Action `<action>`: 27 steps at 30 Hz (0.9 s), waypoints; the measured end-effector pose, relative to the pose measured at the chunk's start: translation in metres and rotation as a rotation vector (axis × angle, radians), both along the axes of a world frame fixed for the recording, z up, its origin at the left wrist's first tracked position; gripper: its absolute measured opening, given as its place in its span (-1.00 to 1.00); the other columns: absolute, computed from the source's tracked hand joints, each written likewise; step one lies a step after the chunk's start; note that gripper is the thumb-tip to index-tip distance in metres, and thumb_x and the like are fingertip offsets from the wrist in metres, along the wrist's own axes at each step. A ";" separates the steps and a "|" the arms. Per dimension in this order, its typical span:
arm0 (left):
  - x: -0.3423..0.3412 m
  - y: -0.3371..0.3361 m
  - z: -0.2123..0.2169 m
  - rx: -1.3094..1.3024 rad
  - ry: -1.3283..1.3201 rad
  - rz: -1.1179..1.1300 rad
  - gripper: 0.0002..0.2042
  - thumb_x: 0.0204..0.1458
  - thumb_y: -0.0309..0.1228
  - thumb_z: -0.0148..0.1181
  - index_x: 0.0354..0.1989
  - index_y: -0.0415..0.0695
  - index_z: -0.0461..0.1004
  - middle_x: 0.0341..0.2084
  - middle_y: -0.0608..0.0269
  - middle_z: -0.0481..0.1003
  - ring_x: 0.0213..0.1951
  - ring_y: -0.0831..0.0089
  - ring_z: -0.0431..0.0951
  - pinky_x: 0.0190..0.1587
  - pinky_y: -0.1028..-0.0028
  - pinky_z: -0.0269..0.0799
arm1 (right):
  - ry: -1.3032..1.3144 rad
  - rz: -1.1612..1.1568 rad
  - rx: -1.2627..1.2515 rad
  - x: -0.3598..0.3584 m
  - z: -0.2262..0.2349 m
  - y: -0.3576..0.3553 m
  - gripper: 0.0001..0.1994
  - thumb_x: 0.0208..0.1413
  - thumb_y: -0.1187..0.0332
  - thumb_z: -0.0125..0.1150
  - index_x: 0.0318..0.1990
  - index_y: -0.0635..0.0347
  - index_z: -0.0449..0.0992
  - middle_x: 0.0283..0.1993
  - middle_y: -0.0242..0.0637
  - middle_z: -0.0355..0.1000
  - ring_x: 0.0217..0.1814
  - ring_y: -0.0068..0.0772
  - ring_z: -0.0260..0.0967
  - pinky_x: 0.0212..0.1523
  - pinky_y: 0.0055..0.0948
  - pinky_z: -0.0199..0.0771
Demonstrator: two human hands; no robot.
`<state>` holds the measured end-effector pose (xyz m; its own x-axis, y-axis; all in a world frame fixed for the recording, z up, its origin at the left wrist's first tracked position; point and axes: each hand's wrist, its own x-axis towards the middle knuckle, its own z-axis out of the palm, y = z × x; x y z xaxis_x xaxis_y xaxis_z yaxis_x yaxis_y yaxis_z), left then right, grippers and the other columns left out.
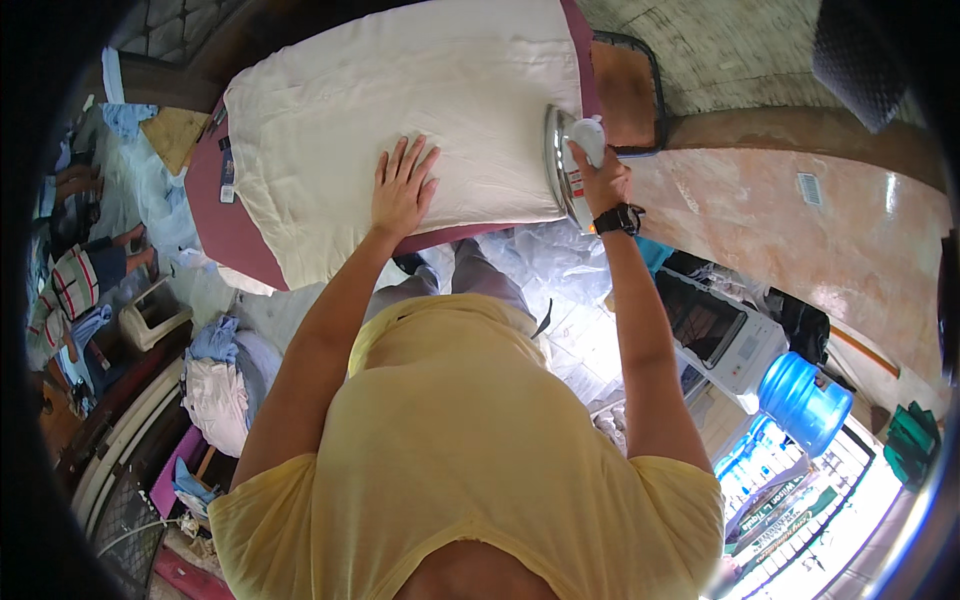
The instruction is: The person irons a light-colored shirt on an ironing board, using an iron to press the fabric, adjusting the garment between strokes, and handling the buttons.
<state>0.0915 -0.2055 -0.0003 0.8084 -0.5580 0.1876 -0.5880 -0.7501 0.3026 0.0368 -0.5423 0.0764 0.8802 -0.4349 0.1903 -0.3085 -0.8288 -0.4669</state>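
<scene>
A cream cloth garment [340, 110] lies spread over a board with a maroon cover [215, 200]. My left hand [402, 192] rests flat on the cloth near its front edge, fingers spread. At the cloth's right edge, my right hand [603, 182] is wrapped round the handle of a clothes iron [560, 165] with a shiny metal body. The iron stands at the board's right side; its soleplate is hidden, so I cannot tell how fully it touches the cloth. A dark watch sits on my right wrist.
A wall with pinkish panels [780, 210] rises to the right. Lower right are a white appliance [725, 330] and a blue water jug [805, 400]. Piled clothes [215, 390] and a beige plastic bin [153, 318] stand at the left, with another person [85, 275] farther off.
</scene>
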 end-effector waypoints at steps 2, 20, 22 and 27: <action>0.003 -0.002 0.002 -0.011 -0.005 -0.001 -0.48 0.24 -0.13 -0.09 0.39 0.22 0.13 0.42 0.34 0.02 0.43 0.18 -0.01 0.41 -0.01 -0.13 | -0.107 0.232 -0.042 0.006 -0.004 -0.012 -0.44 -0.05 -0.20 0.33 -0.32 0.22 0.56 -0.51 0.02 0.52 -0.42 0.13 0.52 -0.39 -0.02 0.52; 0.050 0.113 0.017 -0.276 -0.126 0.384 -0.65 0.06 -0.50 0.10 0.07 -0.11 0.41 0.11 0.10 0.38 0.12 0.04 0.34 0.15 0.12 0.25 | 0.174 0.704 -0.217 0.131 0.023 0.068 -0.46 0.31 0.01 -0.19 -0.53 0.10 0.61 -0.52 -0.04 0.52 -0.42 0.08 0.52 -0.32 0.00 0.55; 0.057 0.128 0.013 -0.286 -0.132 0.465 -0.65 0.03 -0.51 0.13 0.05 -0.10 0.42 0.08 0.09 0.39 0.11 0.03 0.34 0.15 0.12 0.24 | 0.260 0.878 -0.270 0.136 0.030 0.082 -0.45 0.32 0.02 -0.21 -0.50 0.13 0.62 -0.50 0.01 0.51 -0.39 0.10 0.52 -0.27 0.00 0.54; 0.073 0.183 -0.019 -0.254 -0.213 1.390 -0.65 -0.03 -0.31 0.31 -0.08 -0.15 0.46 -0.03 0.02 0.44 0.09 0.01 0.37 0.10 0.12 0.28 | 0.149 0.829 -0.103 0.145 0.024 0.115 -0.45 0.35 0.04 -0.24 -0.55 0.11 0.56 -0.63 -0.09 0.45 -0.54 0.11 0.43 -0.38 0.01 0.48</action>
<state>0.1640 -0.0223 -0.0191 0.6055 0.7169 0.3455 0.5166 -0.6843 0.5146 0.1817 -0.4273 0.1000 0.9254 0.3756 0.0499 0.3655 -0.8500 -0.3795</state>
